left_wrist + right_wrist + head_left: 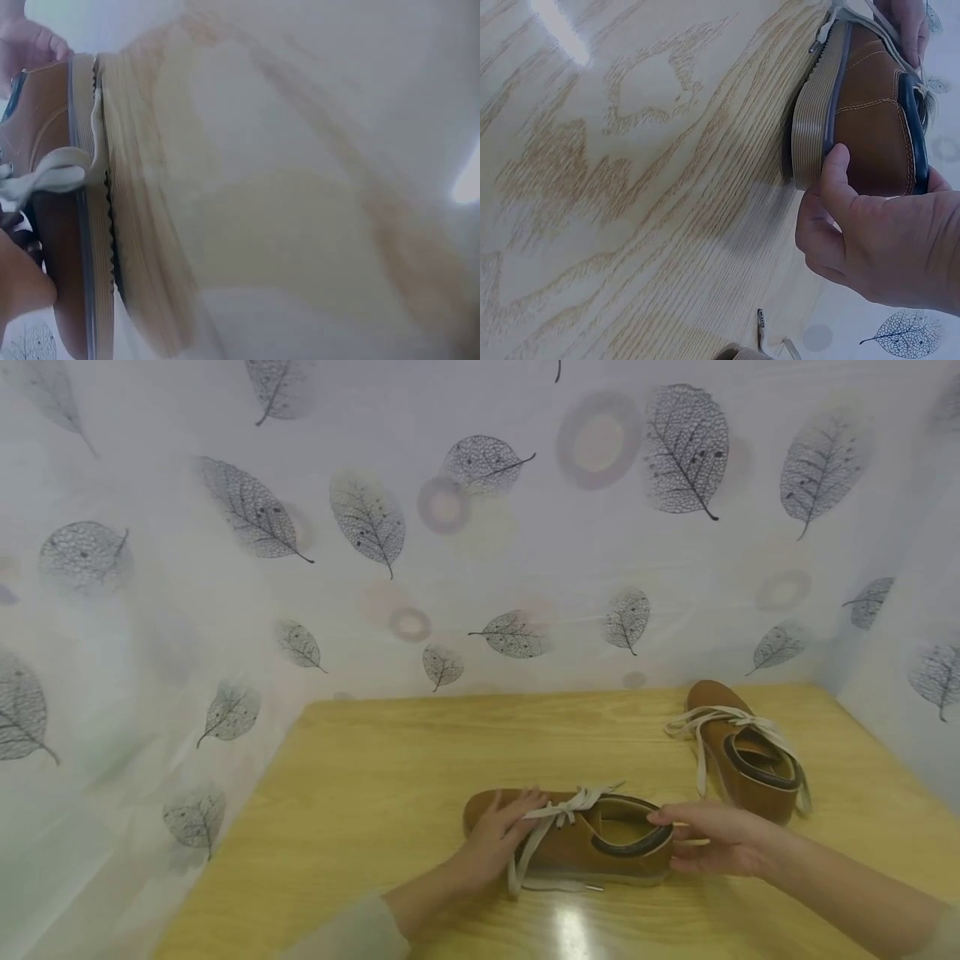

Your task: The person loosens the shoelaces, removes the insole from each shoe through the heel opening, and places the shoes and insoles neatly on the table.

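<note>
A brown lace-up shoe with a dark collar lies along the near part of the table, its toe to the left. Across its toe rests my left hand, fingers stretched over the upper beside the tied cream laces. My right hand holds the heel end. In the right wrist view, its thumb presses the side of the shoe just above the ribbed sole, while other fingers wrap behind the heel. From the left wrist, the shoe shows its sole edge and a hanging lace loop.
A matching brown shoe stands at the right back of the wooden table, toe pointing away, laces draped over its sides. Behind and beside the table hangs a pale leaf-printed sheet.
</note>
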`<move>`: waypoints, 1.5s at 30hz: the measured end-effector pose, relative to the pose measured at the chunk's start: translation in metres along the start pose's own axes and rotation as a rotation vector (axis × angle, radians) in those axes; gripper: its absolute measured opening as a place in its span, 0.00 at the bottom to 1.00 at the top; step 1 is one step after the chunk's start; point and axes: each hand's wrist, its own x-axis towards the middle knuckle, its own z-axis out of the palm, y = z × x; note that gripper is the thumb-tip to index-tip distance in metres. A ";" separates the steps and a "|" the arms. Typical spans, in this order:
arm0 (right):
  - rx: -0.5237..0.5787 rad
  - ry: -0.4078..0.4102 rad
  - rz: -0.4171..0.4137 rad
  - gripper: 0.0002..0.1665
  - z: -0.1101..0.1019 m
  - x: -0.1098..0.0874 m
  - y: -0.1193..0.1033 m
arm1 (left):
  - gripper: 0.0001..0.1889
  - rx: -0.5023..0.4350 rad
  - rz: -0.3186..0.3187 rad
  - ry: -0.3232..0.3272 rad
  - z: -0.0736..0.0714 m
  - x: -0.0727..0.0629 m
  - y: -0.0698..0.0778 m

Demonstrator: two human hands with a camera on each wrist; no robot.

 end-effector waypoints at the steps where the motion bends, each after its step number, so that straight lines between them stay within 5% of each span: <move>1: -0.003 0.001 0.003 0.22 0.000 0.000 0.000 | 0.23 -0.059 -0.005 0.002 -0.001 -0.001 -0.001; 7: -0.015 0.013 0.012 0.32 0.002 0.001 0.000 | 0.19 -0.325 -0.078 -0.013 -0.007 -0.004 -0.002; 10: -0.012 0.010 0.008 0.32 0.002 0.001 -0.001 | 0.19 -0.382 -0.087 -0.039 -0.012 -0.003 -0.001; 17: 0.002 -0.002 -0.001 0.19 0.000 0.001 -0.001 | 0.22 -0.260 -0.041 0.006 -0.014 0.003 0.000; 22: -0.005 0.000 -0.004 0.19 -0.001 0.001 0.000 | 0.13 -0.282 -0.024 0.061 -0.010 0.013 -0.006; 30: -0.013 -0.008 -0.004 0.20 -0.001 0.001 0.000 | 0.14 -0.346 -0.063 0.062 -0.006 0.015 -0.007; 34: -0.012 -0.021 -0.008 0.21 -0.002 0.000 0.000 | 0.12 -0.336 -0.077 0.135 0.001 0.014 -0.006; 39: -0.008 -0.022 -0.014 0.18 -0.002 0.000 0.000 | 0.09 -0.169 -0.058 0.222 0.007 0.013 0.001; 45: -0.013 -0.036 -0.027 0.14 -0.002 0.000 0.001 | 0.11 -0.046 -0.074 0.209 0.007 0.013 0.009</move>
